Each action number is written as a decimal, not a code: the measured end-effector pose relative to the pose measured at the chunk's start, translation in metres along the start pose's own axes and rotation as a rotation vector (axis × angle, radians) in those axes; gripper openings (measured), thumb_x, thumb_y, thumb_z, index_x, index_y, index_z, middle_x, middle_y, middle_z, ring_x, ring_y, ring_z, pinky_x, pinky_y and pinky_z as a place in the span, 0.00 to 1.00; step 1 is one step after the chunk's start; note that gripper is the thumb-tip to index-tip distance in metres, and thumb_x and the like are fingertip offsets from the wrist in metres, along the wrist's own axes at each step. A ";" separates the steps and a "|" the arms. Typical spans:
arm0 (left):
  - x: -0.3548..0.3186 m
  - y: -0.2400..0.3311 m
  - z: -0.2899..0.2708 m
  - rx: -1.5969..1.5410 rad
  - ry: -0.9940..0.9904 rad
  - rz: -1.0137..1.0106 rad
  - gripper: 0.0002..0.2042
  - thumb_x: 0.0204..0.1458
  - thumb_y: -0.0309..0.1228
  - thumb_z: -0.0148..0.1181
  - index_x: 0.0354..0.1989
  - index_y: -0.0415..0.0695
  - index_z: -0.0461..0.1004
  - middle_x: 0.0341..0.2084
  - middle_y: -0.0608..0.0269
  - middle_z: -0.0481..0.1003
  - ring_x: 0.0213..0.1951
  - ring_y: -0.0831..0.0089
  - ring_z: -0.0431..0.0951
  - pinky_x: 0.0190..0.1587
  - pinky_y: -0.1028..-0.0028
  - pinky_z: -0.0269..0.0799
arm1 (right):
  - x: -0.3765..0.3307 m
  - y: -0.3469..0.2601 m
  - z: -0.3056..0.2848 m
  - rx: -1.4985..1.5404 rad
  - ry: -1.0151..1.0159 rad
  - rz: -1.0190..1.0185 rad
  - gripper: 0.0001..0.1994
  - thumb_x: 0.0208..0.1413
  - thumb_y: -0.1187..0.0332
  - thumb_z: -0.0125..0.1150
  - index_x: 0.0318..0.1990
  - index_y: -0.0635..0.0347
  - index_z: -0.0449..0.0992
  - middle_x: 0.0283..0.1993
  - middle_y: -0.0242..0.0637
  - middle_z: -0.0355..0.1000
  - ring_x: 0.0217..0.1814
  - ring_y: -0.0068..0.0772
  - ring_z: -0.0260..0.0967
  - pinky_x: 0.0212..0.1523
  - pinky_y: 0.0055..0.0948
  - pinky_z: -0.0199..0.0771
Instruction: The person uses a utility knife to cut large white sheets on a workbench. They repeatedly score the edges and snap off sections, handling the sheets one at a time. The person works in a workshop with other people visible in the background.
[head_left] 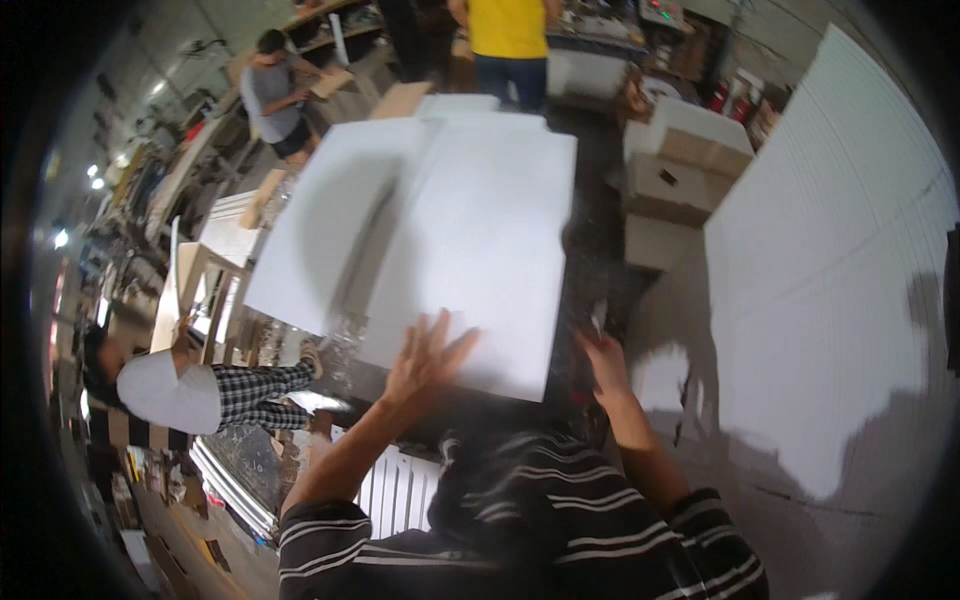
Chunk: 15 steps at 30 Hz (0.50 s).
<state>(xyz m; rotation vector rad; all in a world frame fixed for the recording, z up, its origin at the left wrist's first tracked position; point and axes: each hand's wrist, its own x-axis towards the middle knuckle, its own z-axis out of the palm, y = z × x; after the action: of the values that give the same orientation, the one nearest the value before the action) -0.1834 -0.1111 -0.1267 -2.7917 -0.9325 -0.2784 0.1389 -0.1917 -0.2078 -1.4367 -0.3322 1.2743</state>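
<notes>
In front of me lies a white panel (490, 230), one of several flat white boards stacked on a dark table. My left hand (425, 362) rests on its near end, fingers spread and nothing gripped. To the right of the panel, past its edge, is my right hand (602, 362), its fingers closed. A small, thin, pale thing (599, 317) sticks up from these fingers, too blurred to name. A second white panel (320, 220) lies at the left, with a dark gap between the two.
A tall stack of white sheets (820, 260) stands at my right. Cardboard boxes (690, 160) are piled beyond the table's right side. One person in yellow (508, 30) stands at the far end; two others (270, 95) (170, 390) work at the left near wooden frames.
</notes>
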 end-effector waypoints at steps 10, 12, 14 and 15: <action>-0.042 0.048 -0.029 0.003 -0.081 -0.077 0.30 0.60 0.25 0.58 0.72 0.62 0.68 0.70 0.36 0.63 0.67 0.29 0.67 0.60 0.35 0.73 | 0.030 -0.033 0.041 -0.131 0.005 -0.448 0.15 0.55 0.61 0.76 0.40 0.63 0.83 0.32 0.23 0.76 0.33 0.16 0.67 0.36 0.23 0.67; -0.044 0.050 -0.031 -0.003 -0.094 -0.084 0.30 0.59 0.25 0.58 0.71 0.62 0.69 0.70 0.37 0.63 0.67 0.29 0.67 0.60 0.36 0.73 | 0.035 -0.033 0.039 -0.096 -0.013 -0.505 0.14 0.56 0.61 0.75 0.34 0.64 0.82 0.29 0.23 0.75 0.31 0.16 0.66 0.34 0.24 0.66; -0.045 0.050 -0.030 -0.013 -0.087 -0.091 0.30 0.58 0.25 0.59 0.71 0.62 0.70 0.70 0.38 0.63 0.67 0.29 0.67 0.60 0.36 0.73 | 0.041 -0.033 0.037 -0.110 -0.017 -0.509 0.14 0.56 0.61 0.75 0.31 0.64 0.81 0.27 0.23 0.73 0.30 0.16 0.65 0.33 0.25 0.65; -0.044 0.050 -0.030 -0.010 -0.093 -0.082 0.30 0.58 0.24 0.59 0.71 0.62 0.70 0.70 0.38 0.64 0.67 0.28 0.67 0.60 0.36 0.73 | 0.045 -0.034 0.037 -0.138 -0.017 -0.492 0.15 0.56 0.60 0.75 0.30 0.64 0.80 0.27 0.23 0.72 0.30 0.16 0.64 0.33 0.25 0.64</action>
<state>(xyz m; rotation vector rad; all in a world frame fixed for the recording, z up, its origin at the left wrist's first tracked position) -0.1914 -0.1828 -0.1142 -2.8004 -1.0717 -0.1664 0.1406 -0.1260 -0.1938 -1.3489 -0.7475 0.8748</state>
